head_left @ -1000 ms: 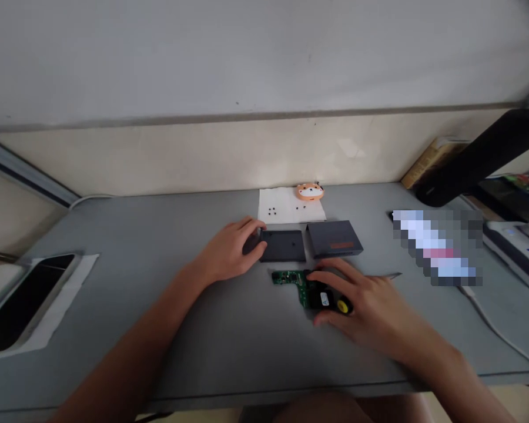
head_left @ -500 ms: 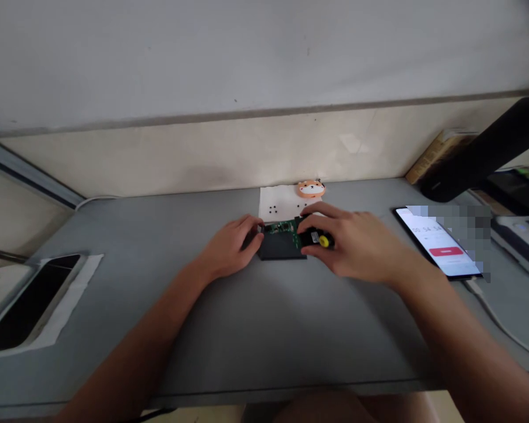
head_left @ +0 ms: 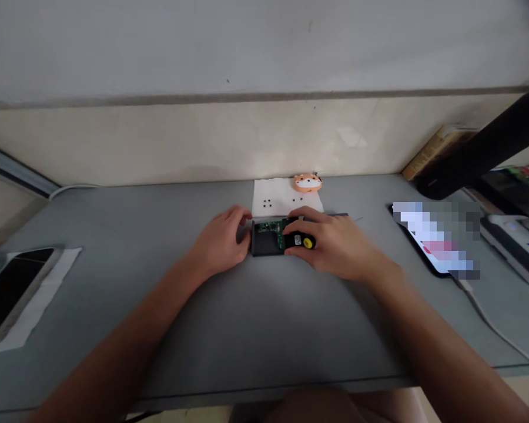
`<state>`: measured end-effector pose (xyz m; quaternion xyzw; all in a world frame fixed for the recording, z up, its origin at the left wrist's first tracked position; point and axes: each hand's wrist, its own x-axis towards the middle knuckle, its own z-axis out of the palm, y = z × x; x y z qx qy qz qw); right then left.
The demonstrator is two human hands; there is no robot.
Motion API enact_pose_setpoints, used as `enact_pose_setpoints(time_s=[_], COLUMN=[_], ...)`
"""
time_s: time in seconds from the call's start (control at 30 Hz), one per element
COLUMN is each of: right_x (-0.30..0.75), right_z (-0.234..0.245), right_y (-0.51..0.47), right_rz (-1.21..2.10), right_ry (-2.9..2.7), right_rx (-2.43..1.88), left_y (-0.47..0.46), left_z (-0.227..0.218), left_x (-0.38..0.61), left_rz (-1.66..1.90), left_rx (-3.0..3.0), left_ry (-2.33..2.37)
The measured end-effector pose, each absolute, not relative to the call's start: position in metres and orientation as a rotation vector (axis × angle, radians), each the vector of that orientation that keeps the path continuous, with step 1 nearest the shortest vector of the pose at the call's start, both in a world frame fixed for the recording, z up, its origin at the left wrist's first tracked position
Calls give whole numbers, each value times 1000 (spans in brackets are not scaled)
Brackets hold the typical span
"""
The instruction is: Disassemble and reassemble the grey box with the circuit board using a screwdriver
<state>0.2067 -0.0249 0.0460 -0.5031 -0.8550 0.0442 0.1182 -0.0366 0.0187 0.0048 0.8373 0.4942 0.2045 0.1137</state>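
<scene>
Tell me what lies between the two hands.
In the head view, a dark casing and part of a green circuit board lie between the left hand and the right hand.

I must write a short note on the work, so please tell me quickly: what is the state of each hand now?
Left hand: partly curled at the dark case's left edge; grip cannot be told.
Right hand: closed, holding the green circuit board.

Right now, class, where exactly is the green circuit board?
In the head view, the green circuit board is near the centre, over the dark case, between the left hand and right hand, nearer than the white paper.
</scene>
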Motion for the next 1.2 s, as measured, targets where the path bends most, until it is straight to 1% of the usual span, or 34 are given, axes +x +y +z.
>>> enact_pose_setpoints(time_s=[0.23, 0.67, 0.87, 1.03, 1.1, 1.2], right_x=[207, 208, 215, 231, 233, 230], right_z=[45, 47, 49, 54, 58, 63], right_y=[-26, -28, -29, -26, -24, -21], right_rz=[123, 175, 260, 150, 59, -34], right_ry=[-2484, -2482, -2435, -2068, -1775, -1287], right_rx=[-1454, -1479, -1461, -1305, -1177, -977], left_y=[20, 20, 19, 8, 1, -5], left_z=[6, 6, 11, 15, 15, 10], left_x=[-38, -41, -41, -29, -20, -7], left_rz=[581, 604, 659, 947, 912, 733], left_rx=[2598, 2682, 2691, 2640, 2633, 2643], left_ry=[1344, 1309, 1321, 1302, 1199, 1086])
